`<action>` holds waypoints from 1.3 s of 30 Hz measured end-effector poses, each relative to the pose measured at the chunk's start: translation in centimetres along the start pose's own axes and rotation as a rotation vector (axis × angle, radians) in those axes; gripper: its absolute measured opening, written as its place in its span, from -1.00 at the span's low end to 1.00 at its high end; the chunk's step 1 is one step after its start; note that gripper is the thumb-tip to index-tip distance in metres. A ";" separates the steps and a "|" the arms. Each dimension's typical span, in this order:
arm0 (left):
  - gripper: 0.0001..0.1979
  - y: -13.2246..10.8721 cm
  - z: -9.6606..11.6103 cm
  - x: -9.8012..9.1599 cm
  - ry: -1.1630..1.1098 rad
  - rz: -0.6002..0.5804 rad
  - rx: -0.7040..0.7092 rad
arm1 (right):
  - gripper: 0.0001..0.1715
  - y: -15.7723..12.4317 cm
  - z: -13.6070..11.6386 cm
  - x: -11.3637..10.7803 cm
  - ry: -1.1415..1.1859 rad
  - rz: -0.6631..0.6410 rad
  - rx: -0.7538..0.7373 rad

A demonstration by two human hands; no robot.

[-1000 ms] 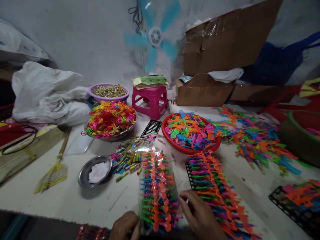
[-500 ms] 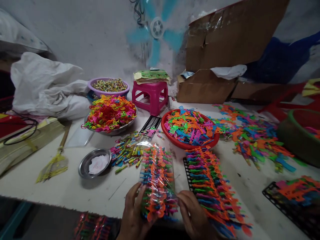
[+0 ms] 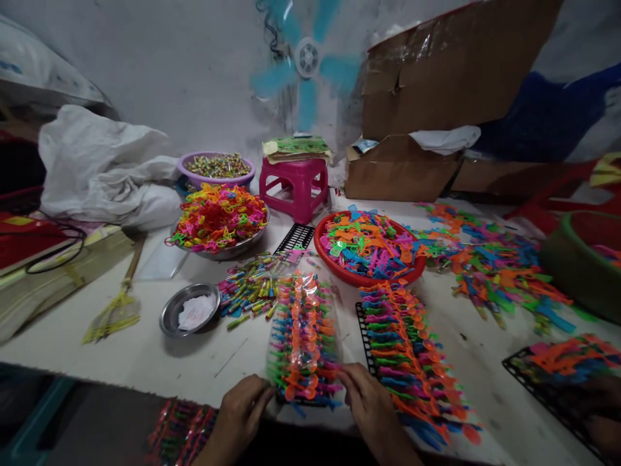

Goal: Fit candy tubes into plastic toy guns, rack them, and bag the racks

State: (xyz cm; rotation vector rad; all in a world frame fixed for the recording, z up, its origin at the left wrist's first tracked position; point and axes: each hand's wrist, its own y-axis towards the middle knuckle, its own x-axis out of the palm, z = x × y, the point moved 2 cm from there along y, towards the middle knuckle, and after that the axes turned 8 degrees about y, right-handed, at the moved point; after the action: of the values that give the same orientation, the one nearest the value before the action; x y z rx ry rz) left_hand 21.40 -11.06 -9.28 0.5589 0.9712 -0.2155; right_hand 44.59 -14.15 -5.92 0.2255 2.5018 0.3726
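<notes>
Bench, white, strewn with coloured plastic toys. Cardboard box at the far edge. Pink stool beside it. Red bowl of mixed toys, mid-bench. Black rack of toys in rows, right of the packet. Clear packet of toys in rows, lying flat at the near edge. Steel dish left of it. Left hand pinches the packet's near left corner; right hand pinches its near right corner, hands apart.
</notes>
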 end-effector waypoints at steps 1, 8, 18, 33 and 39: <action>-0.75 0.0 0.2 -0.1 0.021 -0.012 0.025 | -0.58 -0.1 0.2 -0.2 0.005 -0.009 0.026; -0.81 -0.5 1.6 -0.4 0.006 0.073 0.028 | -0.63 -0.6 0.9 -0.1 0.075 0.061 0.226; -0.82 -0.8 2.0 -0.1 0.062 0.025 0.106 | -0.65 -1.1 1.2 0.0 -0.317 0.219 -0.188; -0.71 13.1 4.9 -12.2 -0.622 -0.020 -0.394 | -0.66 12.2 -9.1 -8.8 0.004 -0.315 0.030; -0.76 20.4 5.3 -15.9 -0.774 0.132 -0.255 | -0.71 18.8 -12.2 -9.9 0.132 -0.209 -0.014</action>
State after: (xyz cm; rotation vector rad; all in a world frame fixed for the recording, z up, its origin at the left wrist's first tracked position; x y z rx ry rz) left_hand 24.87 2.02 13.33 0.2596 0.2018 -0.1644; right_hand 46.96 -1.39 14.82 -0.0685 2.6194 0.3284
